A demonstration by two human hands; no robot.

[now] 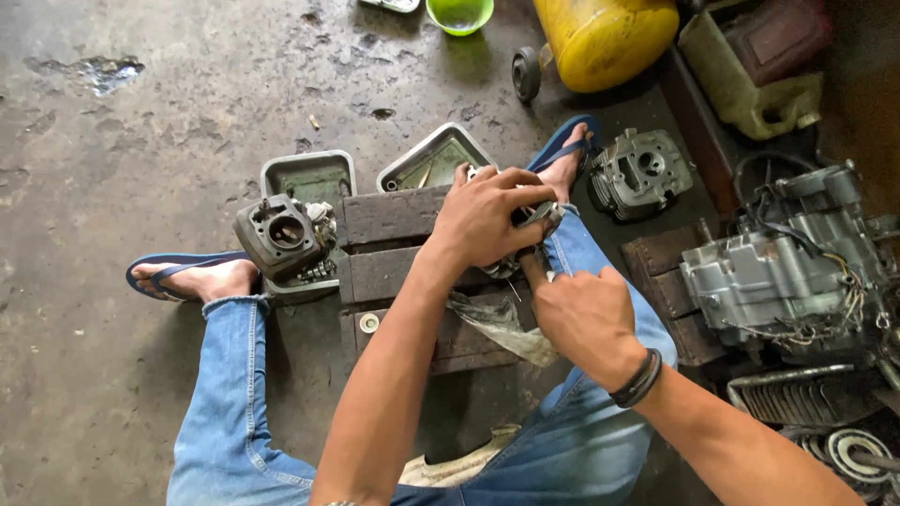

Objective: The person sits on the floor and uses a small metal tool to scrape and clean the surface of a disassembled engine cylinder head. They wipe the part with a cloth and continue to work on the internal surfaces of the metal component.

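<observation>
My left hand [487,217] grips a small grey metal engine part [536,225] held over a dark wooden block [389,245] between my knees. My right hand [586,319] is closed around the handle of a tool [535,273] pressed up against that part; the tool's tip is hidden by my hands. A dirty rag [497,323] hangs down from under the part. A small metal ring [369,322] lies on the block's near plank.
A grey engine cylinder [284,236] stands in a metal tray [314,178] at the left. A second tray [431,157], a cylinder head [640,172], an engine block [778,272], a yellow tank [605,37] and a green bowl [459,14] surround me on the wet concrete floor.
</observation>
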